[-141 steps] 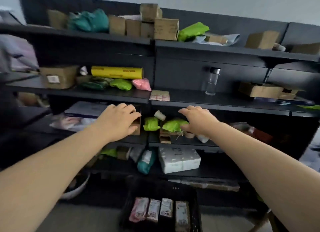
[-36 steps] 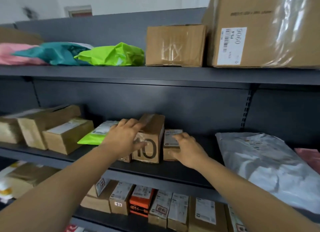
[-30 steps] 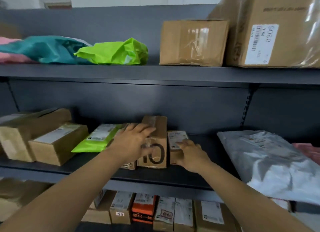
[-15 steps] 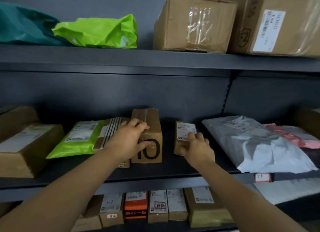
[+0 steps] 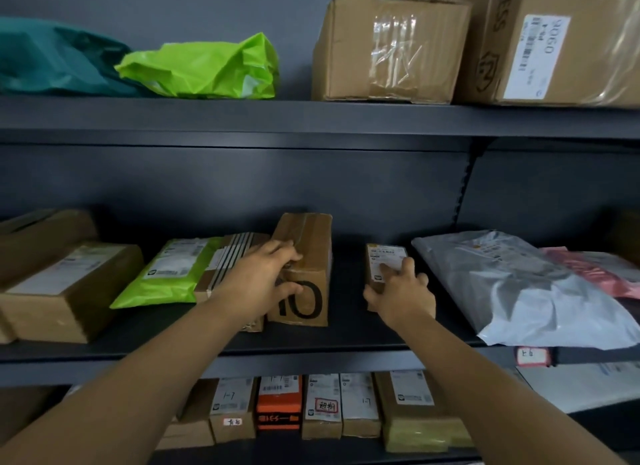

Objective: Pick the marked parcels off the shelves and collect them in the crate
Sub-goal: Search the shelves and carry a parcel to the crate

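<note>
A brown box marked "10" (image 5: 308, 256) stands upright on the middle shelf (image 5: 311, 340). My left hand (image 5: 256, 284) grips its left front corner, fingers over the top edge and thumb on the marked face. To its right a small brown box with a white label (image 5: 382, 260) lies on the same shelf. My right hand (image 5: 401, 296) holds that small box at its near end, fingers on the label. The crate is out of view.
Left of the "10" box lie a striped box (image 5: 228, 256), a lime mailer (image 5: 173, 274) and brown boxes (image 5: 65, 288). A grey bag (image 5: 519, 291) and pink mailer (image 5: 595, 267) lie right. Boxes and bags fill the top shelf; labelled boxes (image 5: 322, 409) line the lower one.
The camera has come closer and shifted right. The small box has moved right, away from the "10" box, with my right hand on it. My left hand stays on the "10" box.
</note>
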`<state>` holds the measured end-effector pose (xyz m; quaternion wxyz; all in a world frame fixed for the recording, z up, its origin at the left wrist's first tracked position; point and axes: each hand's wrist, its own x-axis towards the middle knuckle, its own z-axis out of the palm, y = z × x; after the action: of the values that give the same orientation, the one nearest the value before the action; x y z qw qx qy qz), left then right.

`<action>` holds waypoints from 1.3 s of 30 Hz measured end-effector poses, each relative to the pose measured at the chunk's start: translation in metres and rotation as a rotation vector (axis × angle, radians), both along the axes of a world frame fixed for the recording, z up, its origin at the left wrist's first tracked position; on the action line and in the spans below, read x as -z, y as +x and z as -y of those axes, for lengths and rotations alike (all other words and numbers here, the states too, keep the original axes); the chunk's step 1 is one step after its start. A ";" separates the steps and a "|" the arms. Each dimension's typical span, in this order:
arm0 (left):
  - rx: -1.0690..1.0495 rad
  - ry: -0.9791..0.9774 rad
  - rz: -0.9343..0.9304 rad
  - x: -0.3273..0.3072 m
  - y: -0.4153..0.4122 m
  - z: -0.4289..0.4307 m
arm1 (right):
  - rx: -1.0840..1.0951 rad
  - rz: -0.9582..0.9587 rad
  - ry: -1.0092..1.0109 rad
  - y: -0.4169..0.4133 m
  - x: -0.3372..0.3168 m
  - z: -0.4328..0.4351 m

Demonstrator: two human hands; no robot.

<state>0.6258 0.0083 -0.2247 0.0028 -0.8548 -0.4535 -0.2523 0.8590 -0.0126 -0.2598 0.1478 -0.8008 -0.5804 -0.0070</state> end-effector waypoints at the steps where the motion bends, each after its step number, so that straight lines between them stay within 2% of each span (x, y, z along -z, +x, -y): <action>1: 0.000 -0.003 0.001 0.000 0.001 -0.001 | 0.001 0.030 -0.013 0.005 0.000 0.001; 6: -0.009 -0.006 0.020 0.002 0.001 -0.001 | 0.060 0.279 -0.138 0.033 -0.007 0.009; 8: -0.011 0.010 0.027 0.002 -0.001 0.000 | 0.024 0.350 -0.091 0.033 -0.010 0.012; 10: -0.008 0.020 0.038 0.003 -0.002 0.002 | -0.106 0.237 0.052 0.021 -0.012 0.013; 12: -0.011 0.017 0.050 0.003 -0.003 0.003 | -0.275 -0.111 0.146 -0.002 -0.017 0.017; 14: -0.013 0.007 0.042 0.003 -0.003 0.004 | -0.452 -0.487 0.084 -0.027 -0.026 0.023; 16: -0.024 -0.019 0.093 0.003 -0.004 0.005 | -0.565 -0.678 -0.001 -0.046 -0.031 0.027; 19: -0.048 -0.139 0.276 -0.004 -0.007 0.010 | -0.584 -0.745 0.009 -0.051 -0.036 0.028; 24: -0.099 -0.286 0.317 -0.017 0.002 0.014 | -0.652 -0.742 -0.040 -0.043 -0.043 0.031; 29: -0.236 -0.262 0.323 -0.019 0.023 0.012 | -0.591 -0.856 -0.084 -0.040 -0.036 0.028; 32: -0.253 -0.263 0.355 -0.017 0.026 0.011 | -0.440 -0.813 -0.106 -0.028 -0.029 0.029; 34: -0.243 -0.258 0.425 -0.016 0.026 0.011 | -0.350 -0.792 -0.196 -0.021 -0.023 0.031; 36: -0.211 -0.246 0.521 -0.016 0.028 0.014 | -0.328 -0.874 -0.289 -0.019 -0.019 0.035; 39: -0.125 -0.223 0.595 -0.016 0.033 0.018 | -0.355 -1.023 -0.250 -0.021 -0.017 0.035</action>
<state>0.6588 -0.0098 -0.2092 -0.2083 -0.7091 -0.5108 -0.4393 0.8380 -0.0472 -0.2430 0.3137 -0.6035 -0.5570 0.4766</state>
